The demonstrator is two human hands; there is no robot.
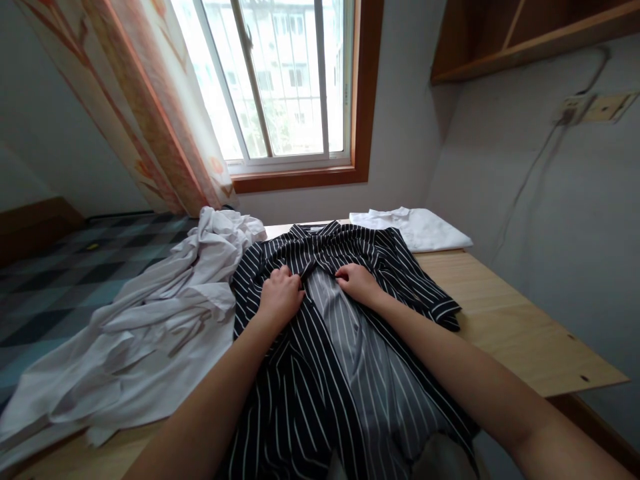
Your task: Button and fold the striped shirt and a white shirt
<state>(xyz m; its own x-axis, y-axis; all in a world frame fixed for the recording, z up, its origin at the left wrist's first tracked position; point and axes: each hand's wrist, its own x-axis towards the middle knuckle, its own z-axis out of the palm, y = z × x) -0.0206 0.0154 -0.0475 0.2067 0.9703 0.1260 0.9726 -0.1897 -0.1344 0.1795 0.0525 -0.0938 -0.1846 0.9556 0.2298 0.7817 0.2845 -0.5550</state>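
A black shirt with thin white stripes (300, 400) lies open on the wooden table (505, 327), its grey inner side showing down the middle. My left hand (281, 295) is closed, pinching the left front edge of the shirt near the collar. My right hand (356, 281) is closed on the right front edge just opposite. The two hands sit a short gap apart below the collar.
A crumpled white garment (150, 333) is heaped on the table's left side. A folded white shirt (415, 227) lies at the far right corner. A window (280, 87), a patterned curtain (150, 113) and a wall shelf (525, 40) are beyond.
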